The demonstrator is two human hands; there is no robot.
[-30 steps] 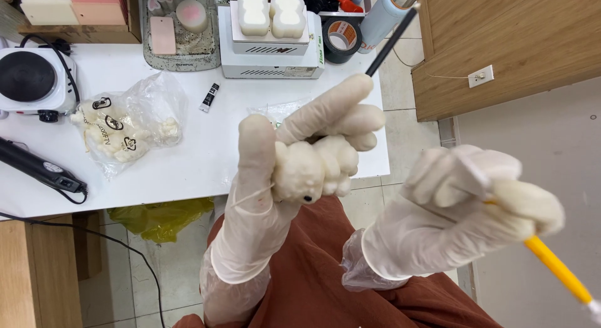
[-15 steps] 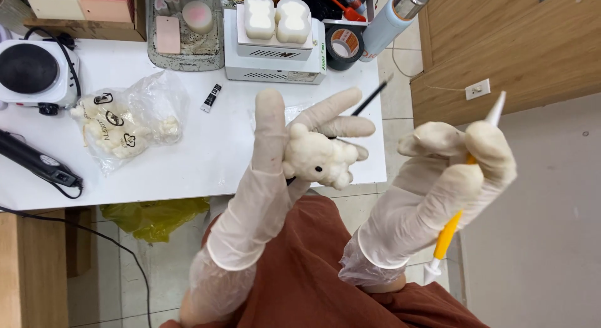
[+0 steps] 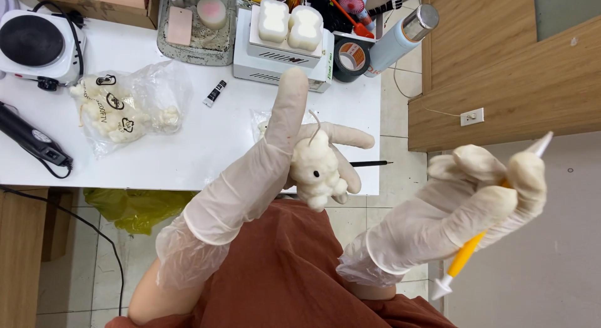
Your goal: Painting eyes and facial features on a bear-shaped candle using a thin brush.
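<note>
My gloved left hand pinches a cream bear-shaped candle above the white table. My right hand grips a yellow sculpting tool, apart. I judge trimming comes next, needing the tip brought close.

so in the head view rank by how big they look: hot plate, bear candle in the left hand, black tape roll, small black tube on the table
1. hot plate
2. bear candle, though it is nearer the camera, so unsure
3. black tape roll
4. small black tube

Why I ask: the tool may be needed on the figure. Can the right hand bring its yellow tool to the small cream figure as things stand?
Probably yes. The right hand grips the yellow tool, and nothing lies between it and the cream figure held up by the left hand.
</note>
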